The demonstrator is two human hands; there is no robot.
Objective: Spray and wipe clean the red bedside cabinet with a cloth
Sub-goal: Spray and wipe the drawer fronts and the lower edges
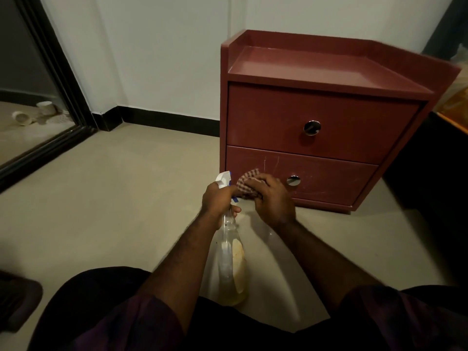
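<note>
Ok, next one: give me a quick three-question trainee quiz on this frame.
1. True or false: the left hand grips the bottle.
2. What does the right hand hold? A) sponge B) cloth C) brush
3. Short answer: which drawer of the cabinet bears scratches?

Key: 1 true; 2 B; 3 the lower drawer.

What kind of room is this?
Probably a bedroom in a home: a red bedside cabinet with two drawers stands against a white wall, near what looks like a black-framed glass sliding door.
</note>
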